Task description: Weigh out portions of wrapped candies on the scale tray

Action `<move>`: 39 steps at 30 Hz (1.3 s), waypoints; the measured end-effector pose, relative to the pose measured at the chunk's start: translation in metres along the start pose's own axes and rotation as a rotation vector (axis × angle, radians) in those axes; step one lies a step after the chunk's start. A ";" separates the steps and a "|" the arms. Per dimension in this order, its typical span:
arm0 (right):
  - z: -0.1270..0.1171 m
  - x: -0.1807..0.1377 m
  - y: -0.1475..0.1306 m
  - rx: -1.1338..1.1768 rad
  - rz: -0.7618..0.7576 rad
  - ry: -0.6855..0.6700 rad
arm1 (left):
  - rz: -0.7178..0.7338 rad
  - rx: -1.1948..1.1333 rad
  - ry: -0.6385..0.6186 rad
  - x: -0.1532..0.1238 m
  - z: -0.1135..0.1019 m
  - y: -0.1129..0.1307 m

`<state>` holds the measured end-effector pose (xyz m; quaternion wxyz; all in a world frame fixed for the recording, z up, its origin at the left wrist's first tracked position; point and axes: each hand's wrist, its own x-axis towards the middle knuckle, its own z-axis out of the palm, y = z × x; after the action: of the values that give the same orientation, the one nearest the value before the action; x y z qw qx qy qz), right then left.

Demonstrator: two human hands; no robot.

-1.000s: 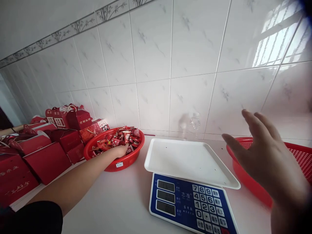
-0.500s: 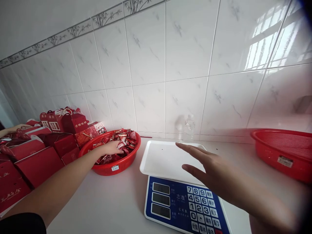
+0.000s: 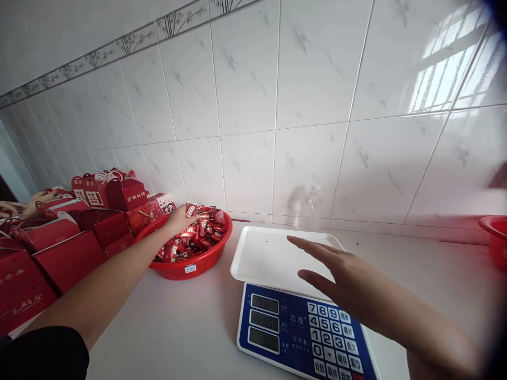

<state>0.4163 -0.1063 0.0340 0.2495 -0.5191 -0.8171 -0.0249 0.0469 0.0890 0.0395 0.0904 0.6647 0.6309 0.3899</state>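
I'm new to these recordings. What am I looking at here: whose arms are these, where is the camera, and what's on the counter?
No machine here: one camera sits on a person's head and looks down at their own two bare hands. The left hand reaches into a red basket of red-wrapped sweets; whether it grips any cannot be told. The right hand is open, fingers spread, over the white tray of a blue-fronted scale. On the white counter, red gift boxes are stacked at the left, a clear bottle stands by the tiled wall, and a second red basket shows its edge at far right.
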 end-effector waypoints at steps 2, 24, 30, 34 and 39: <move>-0.001 0.000 -0.001 -0.007 0.002 -0.003 | 0.006 -0.067 0.016 0.003 0.004 0.012; 0.008 0.014 0.028 0.140 0.266 -0.231 | 0.211 -0.267 -0.721 -0.079 0.125 0.167; 0.016 0.018 0.037 0.068 0.341 -0.310 | 0.182 -0.086 -0.759 -0.079 0.126 0.152; 0.019 0.018 0.041 0.060 0.319 -0.306 | 0.316 0.011 -0.693 -0.079 0.131 0.148; 0.023 0.019 0.049 0.013 0.325 -0.263 | 0.612 0.080 -0.621 -0.083 0.136 0.151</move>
<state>0.4427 -0.0607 0.0114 0.1448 -0.6412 -0.7483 0.0891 0.2575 0.0358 0.0056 0.1303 0.9098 0.3622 0.1554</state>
